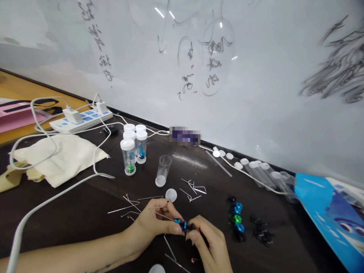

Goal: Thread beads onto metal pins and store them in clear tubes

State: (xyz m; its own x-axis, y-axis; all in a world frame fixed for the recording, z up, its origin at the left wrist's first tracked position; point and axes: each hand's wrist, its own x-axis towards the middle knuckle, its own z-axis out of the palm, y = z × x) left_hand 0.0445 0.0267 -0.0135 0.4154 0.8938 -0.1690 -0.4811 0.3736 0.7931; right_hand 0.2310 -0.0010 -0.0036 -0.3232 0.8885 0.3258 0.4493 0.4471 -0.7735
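My left hand [157, 223] is closed, pinching a small shiny blue part with black ends [183, 224] and a thin metal rod [163, 215] that runs into it. My right hand [212, 240] is closed on the black end of the same part, fingertips close to those of the left. Just beyond my hands lies a white cap [171, 195], with an uncapped clear tube [163, 170] standing upright behind it. Thin bent metal rods [195, 187] are scattered around. Right of my hands sit several blue, green and black round pieces [237, 219] in a row.
Several capped tubes [127, 157] stand at left, near a cream pouch [62, 155], a power strip [85, 119] and white cables. Small black pieces [263, 231] lie at right. Empty clear tubes [261, 174] lie by the whiteboard [142, 76], beside a blue package [324, 212].
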